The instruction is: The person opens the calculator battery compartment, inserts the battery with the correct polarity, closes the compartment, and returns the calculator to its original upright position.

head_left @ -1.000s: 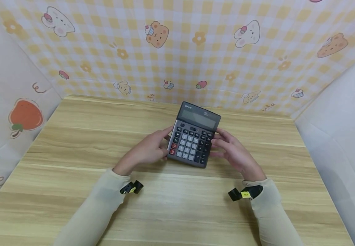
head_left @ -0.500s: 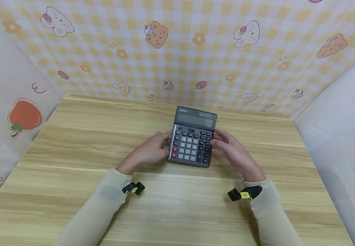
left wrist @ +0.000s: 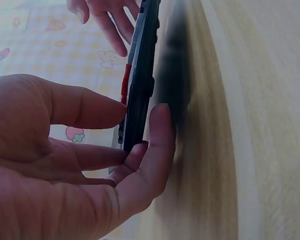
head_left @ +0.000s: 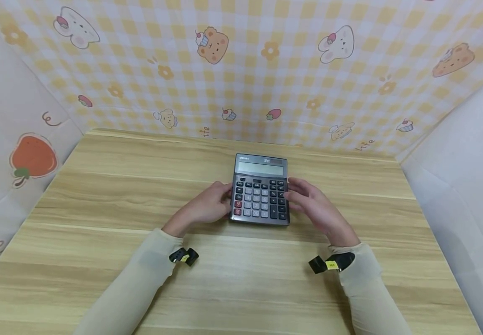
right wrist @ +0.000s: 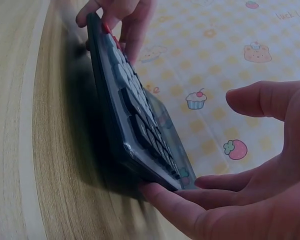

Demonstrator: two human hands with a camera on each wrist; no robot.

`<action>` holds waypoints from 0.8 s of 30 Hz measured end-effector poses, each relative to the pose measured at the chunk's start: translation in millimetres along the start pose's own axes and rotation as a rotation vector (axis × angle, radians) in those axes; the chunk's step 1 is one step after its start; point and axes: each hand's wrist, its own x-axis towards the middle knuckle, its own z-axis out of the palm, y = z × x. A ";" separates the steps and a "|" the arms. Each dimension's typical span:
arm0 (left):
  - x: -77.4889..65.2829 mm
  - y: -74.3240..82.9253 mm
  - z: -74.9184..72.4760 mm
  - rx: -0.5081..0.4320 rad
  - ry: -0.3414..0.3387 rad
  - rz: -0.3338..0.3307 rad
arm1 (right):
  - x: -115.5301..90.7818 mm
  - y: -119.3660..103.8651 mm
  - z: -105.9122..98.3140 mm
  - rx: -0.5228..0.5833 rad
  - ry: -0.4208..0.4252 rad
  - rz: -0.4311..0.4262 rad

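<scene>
A dark grey calculator (head_left: 260, 190) is held face up, its screen towards the back wall. Shadow and a gap beneath it in both wrist views show it slightly above the table. My left hand (head_left: 208, 204) pinches its left edge. In the left wrist view the thumb lies by the red keys on the calculator (left wrist: 140, 85), with fingers at the edge and underneath. At the right edge, my right hand (head_left: 317, 207) touches it with extended fingers. The right thumb (right wrist: 262, 99) stands apart from the calculator (right wrist: 122, 100) in the right wrist view.
A wood-grain table (head_left: 241, 284) lies under both arms. The yellow checked cloth (head_left: 250, 83) rises along its back edge, close behind the calculator. White printed panels close off the left (head_left: 11, 153) and right (head_left: 467, 186) sides.
The calculator has turned from a tilted angle to nearly square with the table. Its top end has come lower and leftward. Both hands stay at its sides with little shift.
</scene>
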 end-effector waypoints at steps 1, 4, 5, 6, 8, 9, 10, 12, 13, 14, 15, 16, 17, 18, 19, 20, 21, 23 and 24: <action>0.3 -0.3 0.3 0.004 0.000 -0.003 | 0.4 0.0 0.2 -0.001 0.000 -0.001; 0.8 -1.2 1.3 0.002 0.000 -0.018 | 1.1 0.2 0.4 -0.006 0.000 -0.002; 1.0 -1.3 1.6 0.002 0.000 -0.022 | 1.3 0.3 0.4 -0.007 -0.001 -0.002; 1.1 -1.3 1.7 -0.001 -0.001 -0.028 | 1.5 0.4 0.5 -0.009 -0.001 -0.002; 1.5 -1.2 1.8 -0.001 -0.003 -0.034 | 1.5 0.5 0.5 -0.012 -0.002 0.000; 1.7 -1.2 1.9 -0.002 -0.003 -0.037 | 1.6 0.6 0.5 -0.015 -0.003 0.001; 2.0 -1.1 1.9 -0.003 -0.004 -0.039 | 1.7 0.8 0.5 -0.018 -0.004 0.001; 2.6 -1.0 1.9 -0.006 -0.007 -0.042 | 1.9 1.2 0.5 -0.022 -0.006 0.003; 3.1 -1.0 1.9 -0.008 -0.007 -0.042 | 2.0 1.5 0.5 -0.025 -0.007 0.005; 3.3 -1.0 1.8 -0.010 -0.009 -0.043 | 2.2 1.7 0.6 -0.028 -0.007 0.006; 3.7 -1.1 1.9 -0.011 -0.009 -0.041 | 2.3 1.8 0.7 -0.031 -0.008 0.008; 4.0 -1.3 2.1 -0.011 -0.009 -0.039 | 2.5 2.0 0.9 -0.034 -0.008 0.009; 4.0 -1.4 2.2 -0.012 -0.010 -0.037 | 2.6 2.1 1.0 -0.034 -0.007 0.010; 4.1 -1.5 2.4 -0.013 -0.009 -0.034 | 2.6 2.2 1.1 -0.035 -0.007 0.010; 4.3 -1.6 2.7 -0.014 -0.009 -0.032 | 2.7 2.4 1.2 -0.034 -0.007 0.010; 4.3 -1.7 3.0 -0.015 -0.009 -0.031 | 2.7 2.6 1.3 -0.033 -0.008 0.009; 4.4 -1.6 3.2 -0.016 -0.008 -0.029 | 2.7 2.7 1.4 -0.032 -0.008 0.009; 4.1 -1.2 3.5 -0.028 -0.008 -0.032 | 2.7 3.1 1.6 -0.028 -0.010 0.005; 4.1 -1.1 3.6 -0.034 -0.007 -0.033 | 2.7 3.3 1.7 -0.026 -0.012 0.004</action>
